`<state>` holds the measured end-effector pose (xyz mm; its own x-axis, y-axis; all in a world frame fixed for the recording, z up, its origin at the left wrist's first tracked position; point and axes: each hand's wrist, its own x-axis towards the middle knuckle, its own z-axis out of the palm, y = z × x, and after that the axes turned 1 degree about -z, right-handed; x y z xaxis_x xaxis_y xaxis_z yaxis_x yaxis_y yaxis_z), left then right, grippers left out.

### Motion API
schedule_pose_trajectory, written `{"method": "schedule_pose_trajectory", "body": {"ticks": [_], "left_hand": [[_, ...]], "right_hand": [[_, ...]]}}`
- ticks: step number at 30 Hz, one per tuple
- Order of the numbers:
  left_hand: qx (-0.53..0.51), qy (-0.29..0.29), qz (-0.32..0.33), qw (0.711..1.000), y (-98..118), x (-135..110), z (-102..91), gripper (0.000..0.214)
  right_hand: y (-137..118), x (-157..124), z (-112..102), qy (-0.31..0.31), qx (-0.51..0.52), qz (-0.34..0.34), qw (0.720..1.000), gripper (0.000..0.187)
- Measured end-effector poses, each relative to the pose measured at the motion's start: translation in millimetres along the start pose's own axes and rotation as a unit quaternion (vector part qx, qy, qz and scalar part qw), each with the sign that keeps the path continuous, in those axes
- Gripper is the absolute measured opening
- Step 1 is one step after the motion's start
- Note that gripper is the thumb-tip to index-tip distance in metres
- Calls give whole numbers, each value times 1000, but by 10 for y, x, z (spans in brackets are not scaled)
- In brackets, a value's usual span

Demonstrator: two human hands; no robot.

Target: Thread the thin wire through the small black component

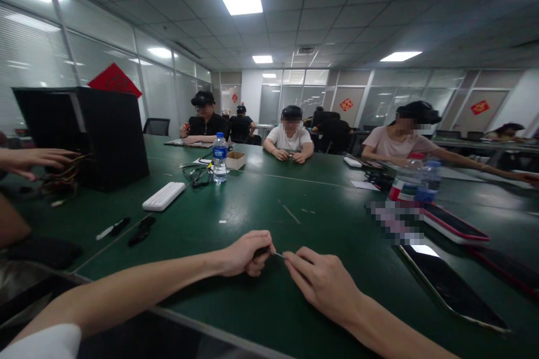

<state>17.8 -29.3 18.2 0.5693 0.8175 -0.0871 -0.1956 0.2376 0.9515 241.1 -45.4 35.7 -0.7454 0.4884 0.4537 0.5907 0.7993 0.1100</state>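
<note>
Above the near part of the green table, my left hand is closed around the dark end of a thin metal rod. My right hand has its thumb and fingers pinched at the rod's other end. The short bare stretch of rod shows between the two hands. What sort of tool it is, and whether the right fingertips hide a small part, I cannot make out.
To the right lie a black phone and a red-edged phone, near plastic bottles. Left are a white power bank, a dark strap, a water bottle and a black case with another person's hand. People sit opposite.
</note>
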Motion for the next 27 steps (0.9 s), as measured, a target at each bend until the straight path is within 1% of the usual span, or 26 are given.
{"method": "schedule_pose_trajectory", "body": {"ticks": [8,20,27], "left_hand": [[10,-44,-20,999,23,3,-43,24],[5,-96,-54,994,61,-13,-103,23],[13,-107,-66,992,100,-14,-134,21]], "right_hand": [[86,-14,11,19,22,-42,999,28],[95,2,-15,20,20,-62,998,29],[124,21,-32,15,6,-69,997,30]]}}
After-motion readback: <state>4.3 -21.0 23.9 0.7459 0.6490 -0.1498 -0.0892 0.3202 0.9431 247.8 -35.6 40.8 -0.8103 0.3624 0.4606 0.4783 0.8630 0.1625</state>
